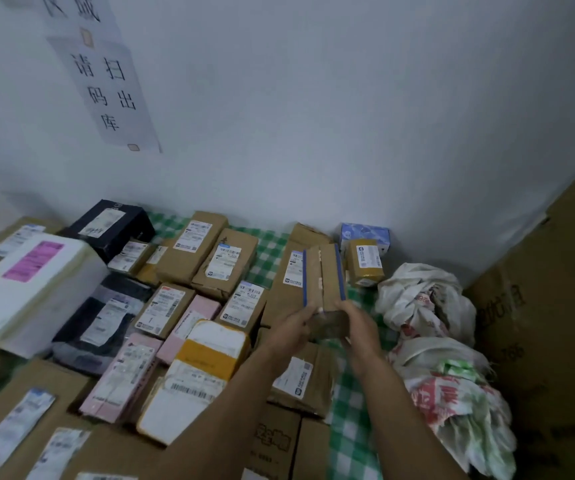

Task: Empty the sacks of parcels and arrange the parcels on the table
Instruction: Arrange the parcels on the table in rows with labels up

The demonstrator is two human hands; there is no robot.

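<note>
A tall brown carton [556, 323] runs off the right edge, its print blurred. The table [351, 441], in green check cloth, is mostly hidden under parcels [223, 265]; bare strips show by the far wall and beside the crumpled sacks [428, 306] on its right. There my left hand [293, 327] and right hand [362, 327] grip the near end of a blue-edged cardboard parcel [324, 275], fingers curled round it.

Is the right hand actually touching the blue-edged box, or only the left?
Touching. The head view shows the right hand wrapped round the near right corner of the blue-edged box, with no gap. The left hand grips the opposite corner.
</note>
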